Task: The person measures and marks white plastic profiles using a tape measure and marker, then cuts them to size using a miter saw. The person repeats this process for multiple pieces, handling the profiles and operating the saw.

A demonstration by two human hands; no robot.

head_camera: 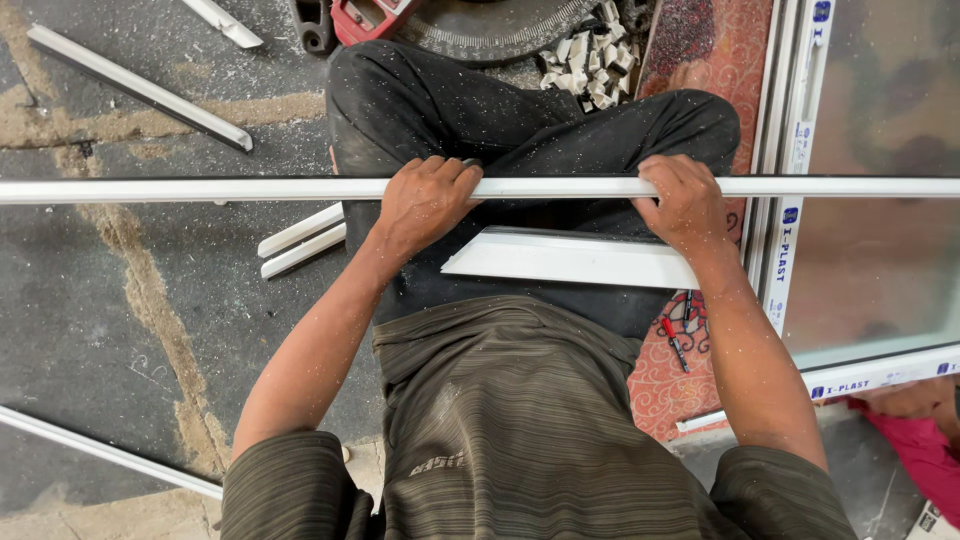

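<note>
**Two hands, one long white strip**

On a dusty workshop floor, a seated person grips a long white plastic profile strip (560, 187) that runs level across the whole view, over the knees of black, sawdust-flecked trousers. The left hand (425, 200) and the right hand (685, 200) each curl their fingers over the top of it, closed around the strip, set well apart on either side of its middle. Judged by its thin section and great length, the piece looks light but whippy, stiff enough to stay straight when held at two spread points, likely to sag or twist if taken at one end; its smooth, dusty face may be slippery.

One shorter white profile piece (570, 258) with a mitred end lies across the lap, just under the hands. Two short offcuts (300, 240) lie side by side on the floor at the left, with three more long strips scattered there. A heap of small white chips (592, 58) sits by the one saw base (480, 30) ahead. One white-framed window (790, 200) lies at the right, on a red patterned rug (665, 385).
</note>
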